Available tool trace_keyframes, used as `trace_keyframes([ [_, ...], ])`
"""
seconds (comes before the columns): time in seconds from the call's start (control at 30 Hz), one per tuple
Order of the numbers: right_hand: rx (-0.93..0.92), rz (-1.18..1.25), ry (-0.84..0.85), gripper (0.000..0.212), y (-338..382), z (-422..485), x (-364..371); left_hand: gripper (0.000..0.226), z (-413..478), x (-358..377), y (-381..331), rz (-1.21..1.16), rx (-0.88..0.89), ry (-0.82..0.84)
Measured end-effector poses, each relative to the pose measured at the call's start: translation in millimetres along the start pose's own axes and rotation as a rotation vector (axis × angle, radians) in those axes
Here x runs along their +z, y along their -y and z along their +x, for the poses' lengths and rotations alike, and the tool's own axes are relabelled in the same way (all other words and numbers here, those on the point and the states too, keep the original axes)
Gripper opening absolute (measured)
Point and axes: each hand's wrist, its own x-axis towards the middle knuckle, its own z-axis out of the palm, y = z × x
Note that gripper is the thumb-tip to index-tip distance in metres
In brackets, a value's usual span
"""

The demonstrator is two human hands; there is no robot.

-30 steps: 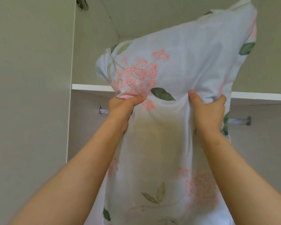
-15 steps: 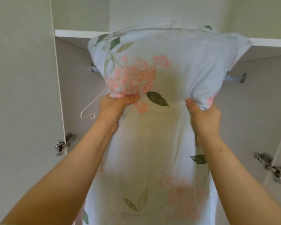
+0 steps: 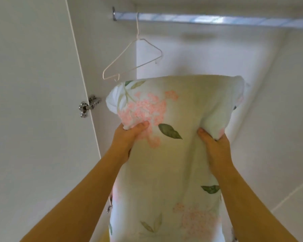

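Pillow (image 3: 182,105) lower than before, under the rail (image 3: 217,20); left hand (image 3: 128,138), right hand (image 3: 215,147) tight around it

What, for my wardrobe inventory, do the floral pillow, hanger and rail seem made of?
Floral pillow: matte woven fabric, perhaps cotton; it creases where gripped. Hanger: thin white rod, coated wire or plastic. Rail: polished metal, bright reflections.

The pillow (image 3: 173,154) was pale white-green with pink flower clusters and dark green leaves. The hanger (image 3: 129,62) was white. The rail (image 3: 208,19) was shiny silver, the hinge (image 3: 89,106) chrome, and the wardrobe wall (image 3: 33,84) plain off-white.
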Motion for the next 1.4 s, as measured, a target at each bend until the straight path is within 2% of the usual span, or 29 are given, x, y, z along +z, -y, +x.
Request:
trace_keyframes([
  [0.1, 0.136, -0.029, 0.005, 0.078, -23, -15, 16, 0.037, -13, -27, 21, 0.01, -0.069, -0.057],
  [0.23, 0.299, -0.087, 0.012, 0.073, -44, -25, 46, 0.033, -31, -66, 36, 0.005, -0.109, -0.165],
  [0.3, 0.258, -0.216, -0.04, 0.076, -40, -27, 69, 0.031, -39, -87, 37, -0.039, -0.134, -0.205],
  [0.4, -0.024, -0.455, -0.057, 0.071, -21, -29, 110, 0.025, -50, -116, 37, -0.077, -0.185, -0.23],
  [0.5, -0.301, -0.707, 0.153, 0.054, -1, -30, 153, 0.026, -57, -139, 35, -0.036, -0.21, -0.2],
  [0.6, -0.379, -0.925, 0.398, 0.056, 16, -32, 192, 0.027, -62, -161, 26, -0.006, -0.2, -0.131],
  [0.67, -0.32, -0.968, 0.567, 0.068, 25, -36, 210, 0.032, -62, -174, 20, -0.008, -0.194, -0.103],
  [0.77, -0.114, -0.864, 0.822, 0.085, 32, -44, 228, 0.033, -61, -190, 17, -0.034, -0.187, -0.102],
  [0.83, -0.059, -0.812, 0.908, 0.094, 36, -50, 236, 0.028, -60, -198, 17, -0.041, -0.185, -0.098],
  [0.9, -0.067, -0.792, 0.91, 0.096, 37, -56, 241, 0.028, -59, -203, 18, -0.032, -0.183, -0.081],
  [1.0, -0.082, -0.735, 0.845, 0.074, 35, -66, 241, 0.033, -59, -208, 20, -0.013, -0.183, -0.079],
  [1.1, -0.113, -0.67, 0.797, 0.062, 32, -80, 237, 0.044, -62, -211, 24, 0.032, -0.185, -0.083],
  [1.23, -0.175, -0.721, 0.744, 0.042, 25, -101, 230, 0.053, -69, -216, 29, 0.129, -0.204, -0.098],
  [1.33, -0.188, -0.787, 0.725, 0.037, 16, -117, 228, 0.046, -78, -220, 33, 0.159, -0.254, -0.147],
  [1.4, -0.202, -0.831, 0.73, 0.041, 9, -129, 227, 0.044, -85, -225, 37, 0.237, -0.3, -0.208],
])
